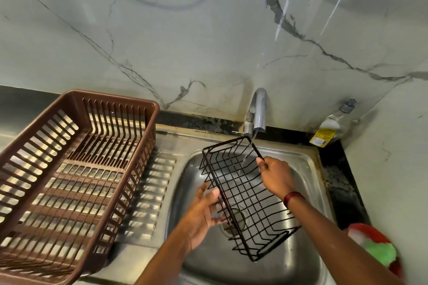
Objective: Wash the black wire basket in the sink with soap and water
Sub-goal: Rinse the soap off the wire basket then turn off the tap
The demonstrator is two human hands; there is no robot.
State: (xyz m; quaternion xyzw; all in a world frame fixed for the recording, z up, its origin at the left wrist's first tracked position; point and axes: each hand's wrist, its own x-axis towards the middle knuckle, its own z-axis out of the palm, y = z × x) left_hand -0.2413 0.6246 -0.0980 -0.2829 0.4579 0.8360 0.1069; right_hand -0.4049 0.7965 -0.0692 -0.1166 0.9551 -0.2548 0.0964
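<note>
The black wire basket hangs tilted over the steel sink, its far end under the tap. A thin stream of water runs from the tap onto the basket's far corner. My right hand grips the basket's right rim near the far end. My left hand is at the basket's left side with fingers spread, touching the wires; it looks blurred. A clear soap bottle with a yellow label stands at the back right corner.
A large brown plastic dish rack sits on the ribbed steel drainboard to the left. A red dish with a green scrubber lies on the dark counter at the right. The marble wall is close behind the tap.
</note>
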